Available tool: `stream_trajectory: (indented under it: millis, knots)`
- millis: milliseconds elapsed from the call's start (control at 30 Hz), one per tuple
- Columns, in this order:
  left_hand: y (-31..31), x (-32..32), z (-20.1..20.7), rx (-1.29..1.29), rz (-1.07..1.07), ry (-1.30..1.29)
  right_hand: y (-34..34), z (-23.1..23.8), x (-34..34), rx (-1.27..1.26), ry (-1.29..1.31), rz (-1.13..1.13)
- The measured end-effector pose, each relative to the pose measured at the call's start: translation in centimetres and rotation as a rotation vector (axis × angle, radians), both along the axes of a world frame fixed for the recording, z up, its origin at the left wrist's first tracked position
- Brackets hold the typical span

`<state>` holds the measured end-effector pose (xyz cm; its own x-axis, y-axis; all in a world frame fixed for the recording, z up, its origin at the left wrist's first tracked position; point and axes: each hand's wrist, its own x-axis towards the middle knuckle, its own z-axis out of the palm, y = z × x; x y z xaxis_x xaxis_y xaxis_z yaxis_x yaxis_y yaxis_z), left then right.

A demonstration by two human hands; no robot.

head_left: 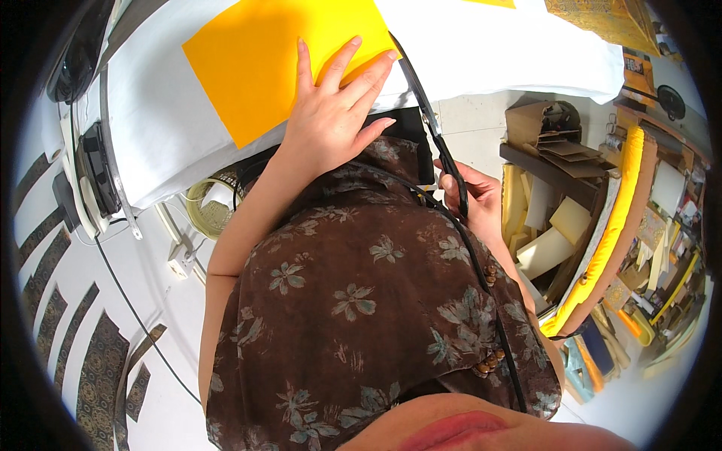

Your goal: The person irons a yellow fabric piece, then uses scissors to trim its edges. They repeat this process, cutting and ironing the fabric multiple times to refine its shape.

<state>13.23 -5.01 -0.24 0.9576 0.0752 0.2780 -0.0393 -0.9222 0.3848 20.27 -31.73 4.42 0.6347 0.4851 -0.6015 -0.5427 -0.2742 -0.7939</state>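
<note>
A bright yellow-orange sheet [233, 71] lies on the white-covered table [165, 161]. My left hand [331, 113] presses on it near its right side, palm down, with the fingers spread. To the right, past the table's front edge, my right hand [477, 197] is closed round the handles of long dark scissors [429, 116]. Their blades point up and away, along the right edge of the sheet, with a shiny pivot midway. Part of my right hand's fingers is hidden behind the handles.
Another yellow piece [492, 2] lies at the table's far edge. A bin [207, 214] stands below the table. On the right, a container with a yellow padded rim [628, 188] holds board scraps. Dark patterned strips [98, 349] lie at left. A black cable [489, 289] crosses my front.
</note>
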Motion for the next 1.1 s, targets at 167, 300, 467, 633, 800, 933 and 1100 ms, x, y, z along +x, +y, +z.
stream_trajectory:
  millis: [167, 300, 467, 633, 800, 933, 1100]
  knots:
    - [0.0, 0.0, 0.1, -0.008, -0.004, -0.003, 0.2, -0.1, 0.5, 0.067, 0.023, 0.002]
    - [0.0, 0.0, 0.2, -0.010, -0.006, -0.008, 1.4, 0.2, 1.0, 0.062, 0.023, -0.002]
    - [0.1, -0.1, 0.2, -0.029, -0.003, -0.017, 1.9, 0.2, 1.1, 0.064, -0.003, 0.008]
    - [0.1, -0.1, 0.4, -0.040, -0.007, -0.021, 2.3, 0.5, 1.1, 0.073, 0.007, -0.015]
    - [0.1, -0.1, 0.5, -0.048, -0.013, -0.019, 2.3, 0.5, 1.1, 0.049, 0.013, -0.014]
    - [0.1, -0.1, 0.5, -0.051, -0.013, -0.026, 2.5, 0.8, 1.0, 0.020, 0.005, -0.013]
    - [0.1, -0.1, 0.5, -0.054, -0.016, -0.019, 2.4, 0.5, 0.7, 0.037, 0.010, -0.011]
